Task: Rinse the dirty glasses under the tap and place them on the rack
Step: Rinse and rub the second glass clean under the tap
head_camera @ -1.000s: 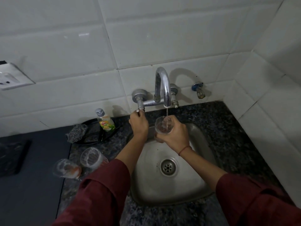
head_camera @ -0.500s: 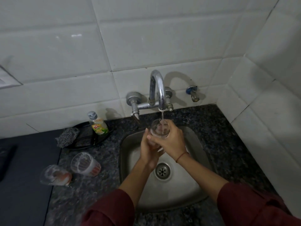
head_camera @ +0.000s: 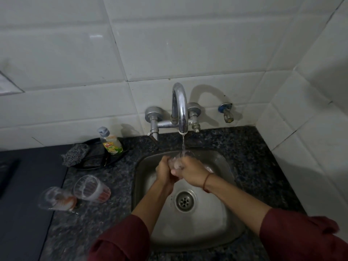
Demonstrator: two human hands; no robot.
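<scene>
Gripping the glass [head_camera: 176, 163] under the tap [head_camera: 181, 110] are left hand [head_camera: 164, 171] and right hand [head_camera: 193, 172]; bottle [head_camera: 111, 145] reads "Vim"

**Sink framed from head height, camera tipped down**

A single wide-angle view is taken from a camera worn on the person's head, aimed forward and steeply down. The steel sink [head_camera: 216, 232] is framed close, just below centre, and its drain [head_camera: 184, 201] is seen almost from straight above. The left hand [head_camera: 164, 171] and right hand [head_camera: 192, 172], both wrapped round a glass [head_camera: 177, 162] under the tap [head_camera: 179, 102], are caught at mid-frame. The forearms and dark red sleeves [head_camera: 122, 240] enter from the bottom edge. The upper half is filled by the tiled wall [head_camera: 169, 44], bowed by the lens, and a side wall [head_camera: 310, 110] is caught at the right. The dark speckled surface [head_camera: 254, 157] is taken in on both sides of the sink.
</scene>
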